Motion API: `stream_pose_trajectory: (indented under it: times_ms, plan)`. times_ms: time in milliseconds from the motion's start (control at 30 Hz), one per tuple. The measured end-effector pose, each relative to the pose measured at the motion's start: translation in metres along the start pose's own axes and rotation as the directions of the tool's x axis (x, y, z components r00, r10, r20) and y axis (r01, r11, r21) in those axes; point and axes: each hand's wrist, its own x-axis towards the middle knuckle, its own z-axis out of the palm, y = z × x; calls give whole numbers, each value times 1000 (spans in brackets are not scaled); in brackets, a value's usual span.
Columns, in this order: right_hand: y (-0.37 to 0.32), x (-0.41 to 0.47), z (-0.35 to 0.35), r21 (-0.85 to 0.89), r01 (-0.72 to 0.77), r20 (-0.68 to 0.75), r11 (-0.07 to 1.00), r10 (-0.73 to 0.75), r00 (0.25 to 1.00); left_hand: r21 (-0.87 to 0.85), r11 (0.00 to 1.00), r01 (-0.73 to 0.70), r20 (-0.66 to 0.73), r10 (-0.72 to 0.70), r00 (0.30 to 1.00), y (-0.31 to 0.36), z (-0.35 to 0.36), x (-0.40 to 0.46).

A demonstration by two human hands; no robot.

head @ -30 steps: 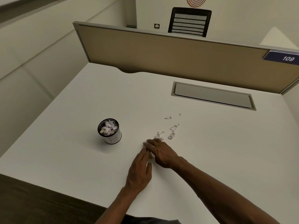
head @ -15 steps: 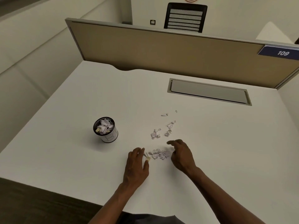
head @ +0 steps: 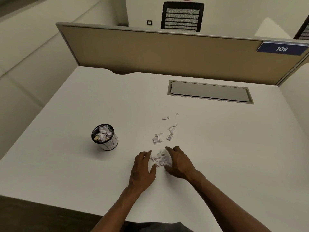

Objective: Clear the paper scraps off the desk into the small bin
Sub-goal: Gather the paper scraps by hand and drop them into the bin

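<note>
Overhead: white desk [head: 217,148], tan partition [head: 167,54], scraps [head: 161,159] scattered.

The bottom edge cut both bare forearms off, the right edge clipped the dark blue rectangular "109" sign [head: 282,49] at two o'clock, and the top edge cropped the black mesh-backed office chair [head: 182,16] at twelve o'clock.

Both forearms enter from bottom edge, bare, converging toward centre; left hand [head: 142,171] palm-down, fingers extended and lying together, thumb splayed toward the right; right hand [head: 178,163] set on its edge just beside it, fingers loosely curved inward, index fingertip forward; hands face each other, narrow gap between; wrists straight, neither hand lifted.
</note>
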Motion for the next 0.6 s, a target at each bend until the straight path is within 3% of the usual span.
stream_pose_trajectory:
  times_ms: [100, 233, 433, 600]
  plan:
    - [-1, 5, -5, -136, 62, 111, 989, -47, 993, 65, 998, -2, 106, -5, 994, -9, -6, 6]
    - [-8, 19, -5, -227, 148, 122, 963, -122, 985, 97, 994, -46, 213, 25, 977, -5, -8, 21]
    - [-14, 21, 3, -111, 219, 11, 969, -219, 976, 53, 998, -27, 128, 20, 992, 7, 0, 28]
    - [-16, 14, 12, 23, 165, -99, 986, -162, 982, -15, 1000, 14, 30, -13, 999, 8, 5, 22]
